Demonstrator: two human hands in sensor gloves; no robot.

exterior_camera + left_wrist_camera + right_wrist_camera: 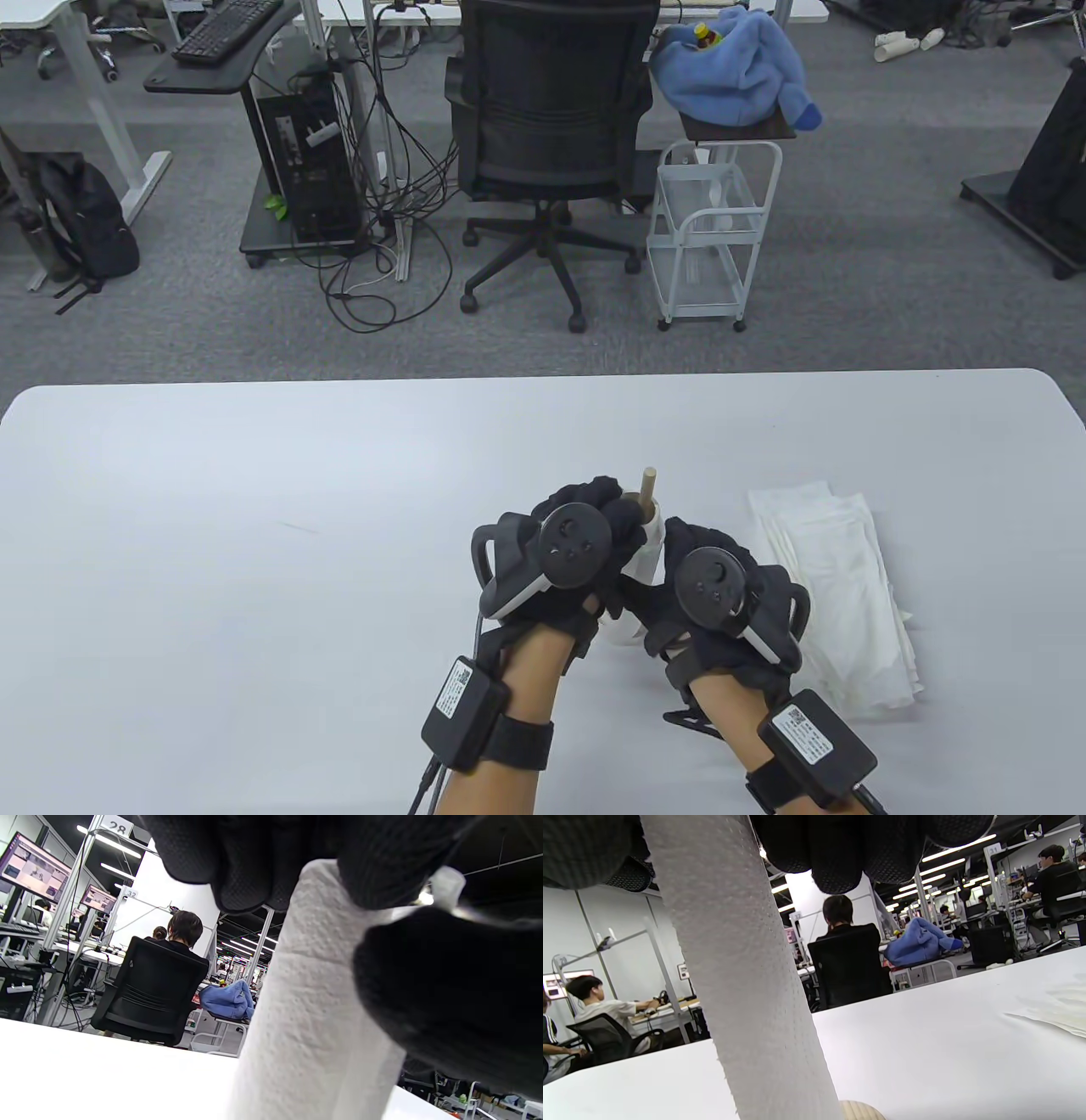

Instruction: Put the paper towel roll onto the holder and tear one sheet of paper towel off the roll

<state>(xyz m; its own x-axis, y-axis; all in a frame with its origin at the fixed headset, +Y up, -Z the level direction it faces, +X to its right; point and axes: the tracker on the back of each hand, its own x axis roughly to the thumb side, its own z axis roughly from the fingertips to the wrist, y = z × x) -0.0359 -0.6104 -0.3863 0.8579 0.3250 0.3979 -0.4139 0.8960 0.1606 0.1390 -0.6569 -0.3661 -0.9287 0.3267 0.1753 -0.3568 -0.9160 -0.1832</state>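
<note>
Our left hand curls its gloved fingers over the top of the upright paper towel roll, which rises from the white table. Our thumb presses its right side. Behind, a person sits in a black chair near a blue cloth.

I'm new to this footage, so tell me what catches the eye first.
Two gloved hands meet near the table's front edge: the left hand and right hand both grip a white roll standing upright. A wooden rod pokes up out of the roll's top, so the roll sits on its holder. Just right of the hands lies a pile of loose sheets.
</note>
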